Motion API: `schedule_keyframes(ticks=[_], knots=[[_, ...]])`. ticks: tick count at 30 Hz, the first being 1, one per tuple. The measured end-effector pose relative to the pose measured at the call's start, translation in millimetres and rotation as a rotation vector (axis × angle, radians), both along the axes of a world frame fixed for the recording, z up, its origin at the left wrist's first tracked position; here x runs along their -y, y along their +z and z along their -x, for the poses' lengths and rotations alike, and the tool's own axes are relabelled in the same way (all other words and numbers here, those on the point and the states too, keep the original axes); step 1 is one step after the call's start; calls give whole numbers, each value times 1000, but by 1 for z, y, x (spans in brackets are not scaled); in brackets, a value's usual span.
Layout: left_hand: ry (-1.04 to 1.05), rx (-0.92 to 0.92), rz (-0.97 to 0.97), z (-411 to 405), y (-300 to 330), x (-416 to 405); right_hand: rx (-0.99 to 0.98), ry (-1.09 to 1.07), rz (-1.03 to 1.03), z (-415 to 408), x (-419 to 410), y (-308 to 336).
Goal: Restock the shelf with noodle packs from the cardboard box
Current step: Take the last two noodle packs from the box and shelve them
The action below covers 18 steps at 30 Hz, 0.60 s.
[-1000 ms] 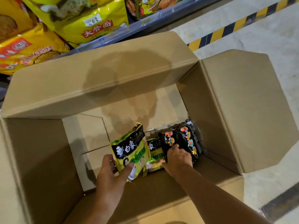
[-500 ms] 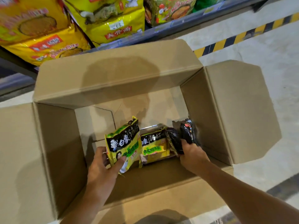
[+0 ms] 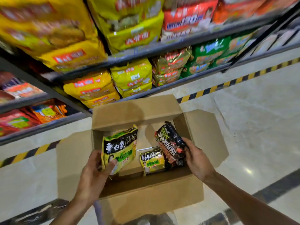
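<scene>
An open cardboard box point(image 3: 146, 194) stands on the floor in front of the shelves. My left hand point(image 3: 95, 171) grips a green-and-black noodle pack point(image 3: 119, 149) by its lower edge, held upright above the box. My right hand point(image 3: 197, 159) holds a black-and-red noodle pack point(image 3: 171, 143) from its right side, also raised over the box. A second, smaller-looking green-and-black pack point(image 3: 152, 160) lies inside the box between them.
Grey metal shelves point(image 3: 146, 51) hold stacked yellow, red and green noodle bags. Lower shelves at the left point(image 3: 40, 125) carry red and orange packs. Yellow-black hazard tape point(image 3: 227, 83) runs along the shelf base on the pale tiled floor point(image 3: 259, 127).
Both hands have lifted their packs up out of the box. The view has risen and pulled back, showing more of the shelves. One green pack stays in the box.
</scene>
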<state>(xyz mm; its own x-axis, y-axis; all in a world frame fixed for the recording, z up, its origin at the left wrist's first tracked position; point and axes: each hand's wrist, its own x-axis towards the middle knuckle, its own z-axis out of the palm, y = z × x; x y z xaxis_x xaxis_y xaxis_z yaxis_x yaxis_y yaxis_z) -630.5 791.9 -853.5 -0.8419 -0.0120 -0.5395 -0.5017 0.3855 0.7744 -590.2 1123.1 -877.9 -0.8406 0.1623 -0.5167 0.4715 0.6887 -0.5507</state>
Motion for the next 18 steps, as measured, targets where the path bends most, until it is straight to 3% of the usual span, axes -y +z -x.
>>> schedule_keyframes(ticks=[13,18], knots=[[115,-209,-103,-6,348,99,-372,-125,153,-4,68,373],[144,-314,-228,-27,442,128,-490,-79,172,-24,98,465]])
